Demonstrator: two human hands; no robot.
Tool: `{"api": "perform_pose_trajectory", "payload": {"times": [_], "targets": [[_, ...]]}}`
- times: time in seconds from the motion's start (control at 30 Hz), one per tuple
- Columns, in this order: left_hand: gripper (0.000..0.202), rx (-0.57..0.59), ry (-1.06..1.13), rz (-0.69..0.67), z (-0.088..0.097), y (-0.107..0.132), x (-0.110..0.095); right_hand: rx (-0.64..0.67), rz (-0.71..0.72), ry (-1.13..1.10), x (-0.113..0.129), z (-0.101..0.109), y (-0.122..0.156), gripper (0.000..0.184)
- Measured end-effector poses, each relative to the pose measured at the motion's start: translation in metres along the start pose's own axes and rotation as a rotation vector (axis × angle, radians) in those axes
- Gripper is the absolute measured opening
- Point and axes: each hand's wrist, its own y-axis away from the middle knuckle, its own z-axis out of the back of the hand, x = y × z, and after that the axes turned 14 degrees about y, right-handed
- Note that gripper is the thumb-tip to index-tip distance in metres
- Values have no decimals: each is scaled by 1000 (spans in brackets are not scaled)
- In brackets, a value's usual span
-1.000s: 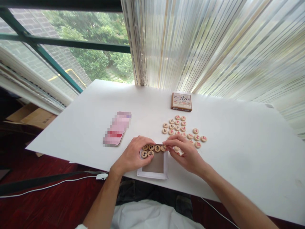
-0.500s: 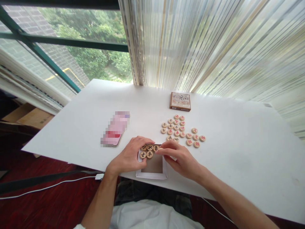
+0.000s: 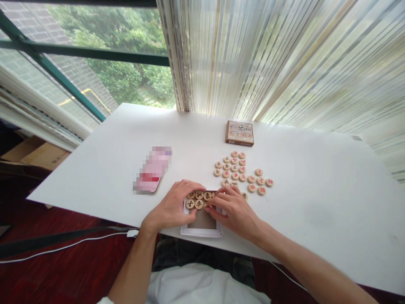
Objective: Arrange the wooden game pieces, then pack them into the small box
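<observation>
A shallow white box tray (image 3: 201,231) with a brown floor lies at the near edge of the white table (image 3: 310,202). Several round wooden game pieces (image 3: 198,199) sit in rows along its far side. My left hand (image 3: 172,206) rests on the tray's left rim, fingers curved over the pieces. My right hand (image 3: 232,211) reaches in from the right, fingertips pinched at a piece in the second row; the piece itself is hidden. Several loose pieces (image 3: 236,169) with red or black characters lie just beyond the tray.
A small printed box lid (image 3: 239,133) lies farther back. A phone (image 3: 152,169) lies to the left of the tray. Striped curtains hang behind the table, a window at the left. A white cable (image 3: 63,247) runs over the dark floor below.
My right hand has drawn back from the loose pieces and come down into the tray's second row. My left hand has stayed on the tray. The camera has shifted slightly.
</observation>
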Motion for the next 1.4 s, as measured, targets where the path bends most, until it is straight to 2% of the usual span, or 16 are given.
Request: {"api": "perform_pose_trajectory", "payload": {"times": [0.3, 0.43, 0.5, 0.63, 0.7, 0.83, 1.0, 1.17, 1.4], "targets": [[59, -5, -6, -6, -1, -1, 0, 39, 99, 128, 0, 5, 0, 16], [56, -19, 26, -18, -2, 0, 2, 25, 93, 83, 0, 7, 1, 17], [49, -73, 70, -39, -4, 2, 4, -9, 52, 21, -1, 6, 1, 18], [27, -261, 98, -126, -5, 5, 1, -105, -57, -117, -3, 6, -1, 17], [27, -282, 57, -158, -6, 5, -6, -139, -118, -172, -2, 8, -2, 14], [30, -219, -2, -184, -12, 1, -20, -161, -222, -255, 0, 11, -2, 7], [20, -215, 15, -199, -21, -5, -27, -174, -228, -291, 1, 12, 1, 6], [21, -184, -17, -185, -20, -3, -29, -149, -173, -231, -2, 13, 2, 7], [9, -80, -199, -72, -19, 10, -24, -32, 50, 101, -10, 12, 5, 32]]}}
